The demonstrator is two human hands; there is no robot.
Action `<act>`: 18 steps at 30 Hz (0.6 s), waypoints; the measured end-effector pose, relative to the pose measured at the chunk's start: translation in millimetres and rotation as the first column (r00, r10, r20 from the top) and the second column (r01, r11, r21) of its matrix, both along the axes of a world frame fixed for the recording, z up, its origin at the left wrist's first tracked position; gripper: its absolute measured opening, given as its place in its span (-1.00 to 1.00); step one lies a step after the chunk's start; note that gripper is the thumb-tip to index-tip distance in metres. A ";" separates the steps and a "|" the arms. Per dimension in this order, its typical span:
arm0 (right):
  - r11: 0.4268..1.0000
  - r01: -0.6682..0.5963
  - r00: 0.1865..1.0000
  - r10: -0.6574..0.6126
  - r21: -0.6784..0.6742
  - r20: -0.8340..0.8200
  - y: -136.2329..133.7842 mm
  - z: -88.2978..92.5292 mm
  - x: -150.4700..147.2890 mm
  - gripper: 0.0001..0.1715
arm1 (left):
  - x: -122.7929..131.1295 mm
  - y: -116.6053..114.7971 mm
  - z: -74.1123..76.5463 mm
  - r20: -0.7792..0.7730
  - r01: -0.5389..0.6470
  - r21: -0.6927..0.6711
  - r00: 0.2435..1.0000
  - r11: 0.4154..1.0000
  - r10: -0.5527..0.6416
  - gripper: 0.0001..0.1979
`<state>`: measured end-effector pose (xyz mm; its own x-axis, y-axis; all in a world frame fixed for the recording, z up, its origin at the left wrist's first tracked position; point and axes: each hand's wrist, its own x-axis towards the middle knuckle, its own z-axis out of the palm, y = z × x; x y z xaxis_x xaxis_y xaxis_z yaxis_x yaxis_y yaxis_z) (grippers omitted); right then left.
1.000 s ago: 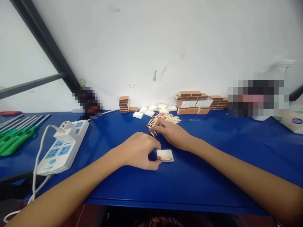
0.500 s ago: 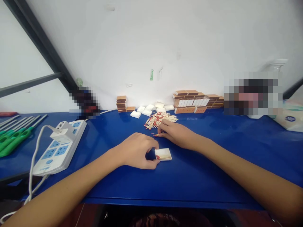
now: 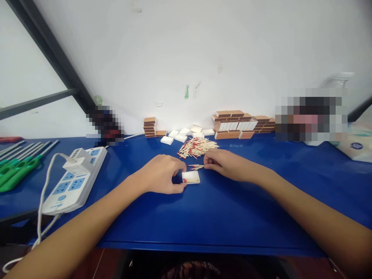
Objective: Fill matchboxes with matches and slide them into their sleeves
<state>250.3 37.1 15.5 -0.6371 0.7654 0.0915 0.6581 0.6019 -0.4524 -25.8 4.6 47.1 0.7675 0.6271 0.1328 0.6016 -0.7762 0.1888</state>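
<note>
Looks like mid-fill, left hand (image 3: 164, 174) pinching the white tray (image 3: 193, 174) in from the bench (image 3: 180, 224)'s front edge, right hand (image 3: 223, 163) pinching some matches (image 3: 200, 166), next move probably needs heads lined up.

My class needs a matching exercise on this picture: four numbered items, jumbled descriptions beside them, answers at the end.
1. Power strip
2. Nearest matchbox tray
3. Match pile
4. Right hand

A. Heaped in front of other white trays
B. Pinching a few matches
C. White with blue sockets
D. Partly filled, held by the left hand

Pairs: 1-C, 2-D, 3-A, 4-B
</note>
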 end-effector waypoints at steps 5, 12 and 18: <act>1.000 -0.012 1.000 0.012 0.001 -0.006 -3.1 -0.2 -3.0 -0.82 | 1.0 -1.0 -1.8 0.013 0.023 -0.028 1.000 0.999 -0.023 -0.80; 1.000 0.001 1.000 -0.001 -0.023 0.010 -4.5 4.5 -1.6 -0.83 | 0.9 -1.0 -2.4 0.040 0.014 -0.032 0.999 0.999 -0.012 -0.58; 0.999 0.013 1.000 -0.013 -0.029 -0.003 -4.6 1.4 -4.9 -0.81 | -2.2 16.4 -19.5 0.196 -0.149 -0.011 0.969 0.989 0.148 -0.78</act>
